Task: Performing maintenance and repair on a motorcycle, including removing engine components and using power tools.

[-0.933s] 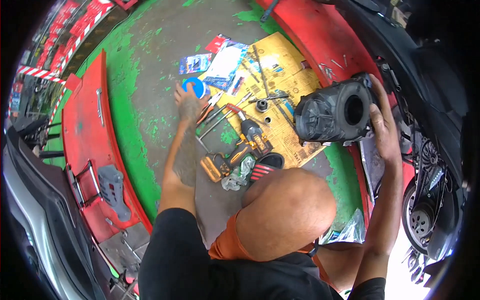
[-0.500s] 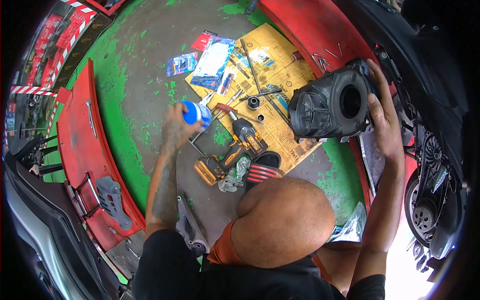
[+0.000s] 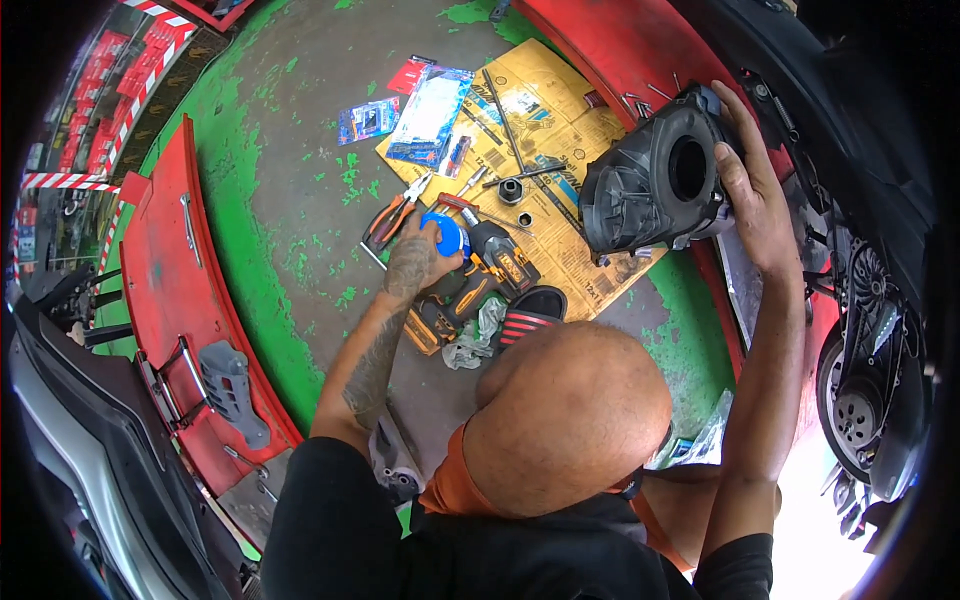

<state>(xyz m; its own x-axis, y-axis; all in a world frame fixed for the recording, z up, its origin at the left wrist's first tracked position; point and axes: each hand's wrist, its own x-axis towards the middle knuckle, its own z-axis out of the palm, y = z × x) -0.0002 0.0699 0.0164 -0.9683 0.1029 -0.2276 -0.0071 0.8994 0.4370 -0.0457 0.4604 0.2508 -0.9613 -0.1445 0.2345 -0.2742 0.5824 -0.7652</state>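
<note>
My left hand (image 3: 420, 265) is wrapped round a blue plastic tub (image 3: 447, 236), held low beside a black-and-orange cordless impact wrench (image 3: 497, 262). On the right, my right hand (image 3: 758, 205) grips the edge of a black plastic housing (image 3: 632, 190) with a round opening, held above the cardboard; the fingertips curl over its far side. Orange-handled pliers (image 3: 392, 218) lie just beyond my left hand. Between the two hands are a large socket (image 3: 511, 190), a smaller socket (image 3: 525, 219) and a long-armed T-wrench (image 3: 510, 125).
Flattened yellow cardboard (image 3: 545, 85) covers part of the floor, with plastic packets (image 3: 430, 115) at its left. Red lift platforms stand on both sides; the left one (image 3: 165, 255) bears a grey plastic part (image 3: 230, 385). At right is a scooter's exposed drive side (image 3: 865, 320).
My left hand has moved right and slightly nearer with the blue tub, uncovering the pliers. My right hand has shifted the black housing a little farther away.
</note>
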